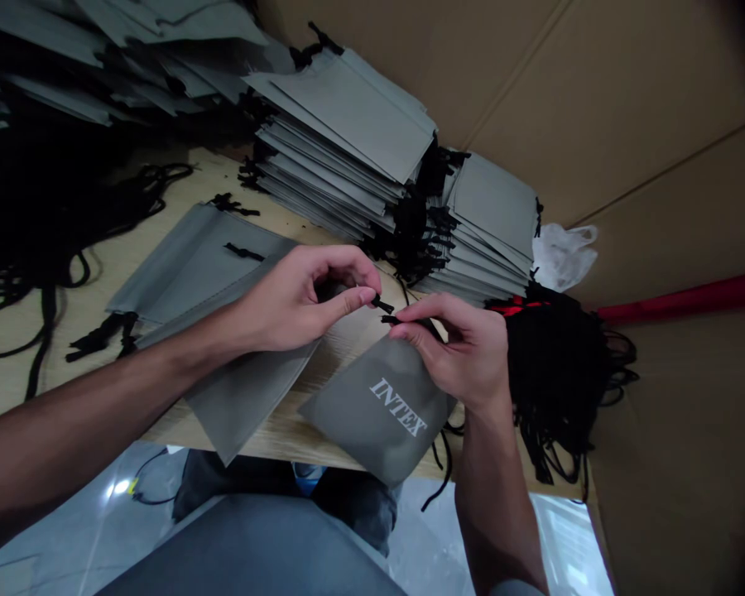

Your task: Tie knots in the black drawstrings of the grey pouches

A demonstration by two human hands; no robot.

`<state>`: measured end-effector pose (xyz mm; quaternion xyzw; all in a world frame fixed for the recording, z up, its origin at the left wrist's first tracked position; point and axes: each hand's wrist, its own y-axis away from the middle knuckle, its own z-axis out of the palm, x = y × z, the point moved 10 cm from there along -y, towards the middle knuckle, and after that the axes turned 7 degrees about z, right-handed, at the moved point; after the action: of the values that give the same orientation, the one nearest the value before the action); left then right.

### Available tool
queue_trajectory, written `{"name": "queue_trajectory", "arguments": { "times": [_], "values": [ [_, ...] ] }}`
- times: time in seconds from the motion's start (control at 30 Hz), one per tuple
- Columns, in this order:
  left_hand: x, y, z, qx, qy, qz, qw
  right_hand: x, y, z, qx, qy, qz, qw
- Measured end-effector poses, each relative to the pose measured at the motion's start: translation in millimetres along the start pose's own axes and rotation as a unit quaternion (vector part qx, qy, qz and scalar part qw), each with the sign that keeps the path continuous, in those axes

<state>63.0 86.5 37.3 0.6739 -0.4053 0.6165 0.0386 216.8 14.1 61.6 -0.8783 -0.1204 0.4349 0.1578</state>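
Note:
A grey drawstring bag (372, 414) with white "INTEX" lettering lies at the front edge of the wooden table (285, 430), one corner over the edge. Above its top, my left hand (323, 298) pinches a short black drawstring end between thumb and forefinger. Facing it, my right hand (456, 339) pinches another black drawstring (389, 319) end the same way; the two ends are close together. More black cord hangs down beside my right wrist. Under my left forearm lie other grey bags (180, 257) with knotted black cords at their corners.
Stacked grey bags (348, 108) stand at the back, with a second stack (493, 190) to their right. Black cords (559, 372) hang in a bundle at the right, and another heap (37, 215) lies left. A clear plastic bag (564, 252) and a red strip (689, 298) are near the cardboard wall (676, 182).

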Motion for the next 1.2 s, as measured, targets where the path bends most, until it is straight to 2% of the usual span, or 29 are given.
{"name": "queue_trajectory", "arguments": {
  "times": [0.1,0.47,0.73,1.0,1.2],
  "values": [
    [3,-1,0.4,0.002,0.007,0.012,1.000,3,1,4,0.005,0.002,0.016,1.000],
    [9,0,-0.4,-0.005,-0.040,0.026,0.999,-8,0,2,0.010,0.083,-0.026,0.996],
    [10,2,1.4,-0.024,-0.053,0.041,0.997,-4,0,4,-0.001,0.069,-0.011,0.998],
    [14,1,4.4,-0.035,-0.053,0.054,0.997,11,1,6,-0.016,0.030,0.030,0.999],
    [17,1,5.7,-0.043,-0.058,0.069,0.995,9,1,9,-0.032,0.036,0.025,0.999]
  ]
}}
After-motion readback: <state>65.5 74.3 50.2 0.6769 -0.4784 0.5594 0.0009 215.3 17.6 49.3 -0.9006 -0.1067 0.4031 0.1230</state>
